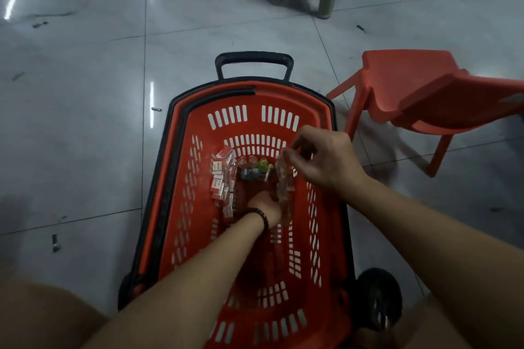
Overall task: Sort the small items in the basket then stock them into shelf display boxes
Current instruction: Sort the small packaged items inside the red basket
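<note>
Head view: basket (330,235) on the floor, near centre.
Small boxes (222,178): basket bottom, far left.
Right hand (323,159): fingertips pinching clear packet strip (283,181) above basket.
Left hand (265,204): down at basket bottom; fingers hidden, grip unclear.

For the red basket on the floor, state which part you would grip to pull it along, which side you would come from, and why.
Probably the black handle at the far end of the basket, approached from that end, palm over the bar. It stands clear of the rim with a gap for fingers, and the wheel sits at the near end.
</note>
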The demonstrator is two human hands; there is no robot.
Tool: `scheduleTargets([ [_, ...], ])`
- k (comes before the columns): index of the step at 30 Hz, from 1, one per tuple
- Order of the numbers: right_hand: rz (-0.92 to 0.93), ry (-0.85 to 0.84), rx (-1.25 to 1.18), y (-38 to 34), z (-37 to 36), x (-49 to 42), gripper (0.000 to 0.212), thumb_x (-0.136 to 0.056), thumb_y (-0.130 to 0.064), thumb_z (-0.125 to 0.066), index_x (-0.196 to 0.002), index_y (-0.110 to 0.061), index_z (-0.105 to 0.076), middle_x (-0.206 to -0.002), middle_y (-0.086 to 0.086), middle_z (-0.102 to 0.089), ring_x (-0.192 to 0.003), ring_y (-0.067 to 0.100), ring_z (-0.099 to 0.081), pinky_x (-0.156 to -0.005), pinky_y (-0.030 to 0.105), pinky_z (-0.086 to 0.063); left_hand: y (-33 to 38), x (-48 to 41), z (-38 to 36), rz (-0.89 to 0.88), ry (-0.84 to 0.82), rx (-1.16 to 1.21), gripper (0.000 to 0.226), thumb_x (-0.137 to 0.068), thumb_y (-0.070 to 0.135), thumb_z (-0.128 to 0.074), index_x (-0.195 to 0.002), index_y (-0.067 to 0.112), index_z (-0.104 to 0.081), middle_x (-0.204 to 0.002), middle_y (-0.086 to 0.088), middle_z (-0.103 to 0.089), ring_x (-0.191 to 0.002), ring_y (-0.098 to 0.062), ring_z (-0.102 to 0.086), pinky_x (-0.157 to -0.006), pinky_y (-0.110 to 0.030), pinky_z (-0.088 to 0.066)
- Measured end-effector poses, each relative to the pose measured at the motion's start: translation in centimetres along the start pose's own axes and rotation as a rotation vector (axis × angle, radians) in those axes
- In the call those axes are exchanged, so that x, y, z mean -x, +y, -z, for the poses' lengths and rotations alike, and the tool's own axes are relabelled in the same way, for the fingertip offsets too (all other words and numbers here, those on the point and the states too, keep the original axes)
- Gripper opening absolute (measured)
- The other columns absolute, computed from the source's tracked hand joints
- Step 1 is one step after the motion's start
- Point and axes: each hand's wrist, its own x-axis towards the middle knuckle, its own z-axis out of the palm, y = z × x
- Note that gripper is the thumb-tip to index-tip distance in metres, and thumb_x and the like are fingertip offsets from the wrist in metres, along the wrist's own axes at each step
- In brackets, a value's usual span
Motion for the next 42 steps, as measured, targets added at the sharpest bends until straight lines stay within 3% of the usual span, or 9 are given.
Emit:
scheduleTargets([
  [4,0.001,0.013,-0.041,0.0,-0.2,-0.1,0.012,-0.094,-0.022,-0.077,-0.097,-0.014,-0.069,-0.084,-0.004,-0.070,-0.071,0.004,-0.062,-0.066,0.013,-0.049,-1.1,-2.6,-5.1,0.096,0.025,0.202,0.054,-0.101,0.057,-0.053,-0.113,0.010,-0.077,-0.111,-0.014,-0.077,-0.107,-0.033,-0.072,-0.090,-0.038,-0.057],
  [8,-0.004,0.029,-0.039,0.2,-0.3,-0.3,0.012,-0.095,-0.024,-0.073,-0.096,-0.013,-0.069,-0.081,-0.002,-0.069,-0.070,0.012,-0.065,-0.063,0.032,-0.059,-0.5,-2.2,-6.6,0.078,0.146,0.088,0.055,-0.109,0.051,-0.039,-0.117,0.009,-0.075,-0.118,-0.015,-0.075,-0.114,-0.035,-0.068,-0.090,-0.038,-0.051],
  [16,-0.031,0.021,-0.019,0.3,-0.4,-0.6,0.012,-0.096,-0.025,-0.074,-0.097,-0.016,-0.068,-0.081,-0.005,-0.067,-0.069,0.009,-0.063,-0.064,0.028,-0.059,0.1,-2.7,-6.4,0.254,0.178,0.309,0.044,-0.095,0.053,-0.065,-0.114,0.015,-0.077,-0.113,-0.008,-0.077,-0.109,-0.029,-0.071,-0.094,-0.036,-0.057],
  [19,-0.020,0.028,-0.004,0.3,-0.3,-0.9,0.011,-0.095,-0.025,-0.074,-0.096,-0.016,-0.068,-0.080,-0.005,-0.067,-0.069,0.009,-0.062,-0.064,0.029,-0.059,-0.8,-3.8,-6.6,0.277,0.087,0.514,0.043,-0.084,0.045,-0.076,-0.104,0.007,-0.079,-0.096,-0.013,-0.079,-0.094,-0.032,-0.075,-0.089,-0.048,-0.062],
  [22,0.016,0.016,0.019,0.8,-0.2,-2.0,0.013,-0.094,-0.025,-0.075,-0.096,-0.015,-0.067,-0.082,-0.002,-0.070,-0.071,0.011,-0.066,-0.066,0.029,-0.060,-0.3,-3.8,-5.3,0.295,0.004,0.577,0.051,-0.082,0.033,-0.077,-0.116,-0.004,-0.072,-0.109,-0.020,-0.076,-0.100,-0.036,-0.074,-0.089,-0.046,-0.062],
  [26,0.025,0.043,0.005,2.1,0.2,-4.1,0.011,-0.093,-0.021,-0.079,-0.094,-0.014,-0.070,-0.082,-0.002,-0.072,-0.069,0.007,-0.065,-0.065,0.022,-0.059,-0.9,-4.9,-3.1,0.287,-0.155,0.537,0.068,-0.068,0.042,-0.079,-0.126,0.009,-0.067,-0.117,-0.013,-0.074,-0.099,-0.030,-0.074,-0.086,-0.048,-0.064],
  [31,-0.018,0.087,0.001,3.3,0.6,-7.3,0.010,-0.093,-0.019,-0.079,-0.098,-0.014,-0.071,-0.088,-0.001,-0.073,-0.074,0.007,-0.065,-0.071,0.026,-0.061,1.9,-2.0,4.8,0.211,-0.508,0.447,0.025,-0.092,-0.004,-0.062,-0.116,0.001,-0.066,-0.113,-0.010,-0.067,-0.099,-0.020,-0.067,-0.084,-0.033,-0.061],
  [34,-0.092,0.165,-0.049,3.8,0.8,-8.7,0.012,-0.093,-0.019,-0.079,-0.099,-0.011,-0.073,-0.089,-0.002,-0.073,-0.075,0.006,-0.067,-0.073,0.019,-0.056,3.2,-0.8,8.8,0.137,-0.666,0.457,0.029,-0.099,-0.009,-0.057,-0.127,-0.002,-0.057,-0.107,-0.011,-0.060,-0.093,-0.021,-0.064,-0.071,-0.026,-0.057],
  [42,-0.399,0.112,-0.259,-1.0,4.1,-9.8,0.004,-0.098,-0.021,-0.071,-0.096,-0.023,-0.069,-0.088,-0.013,-0.070,-0.082,0.005,-0.069,-0.072,0.025,-0.060,6.8,6.4,18.6,-0.093,-0.719,0.778,0.045,-0.100,-0.010,-0.057,-0.142,0.005,-0.048,-0.134,-0.022,-0.066,-0.125,-0.038,-0.065,-0.097,-0.038,-0.058],
])
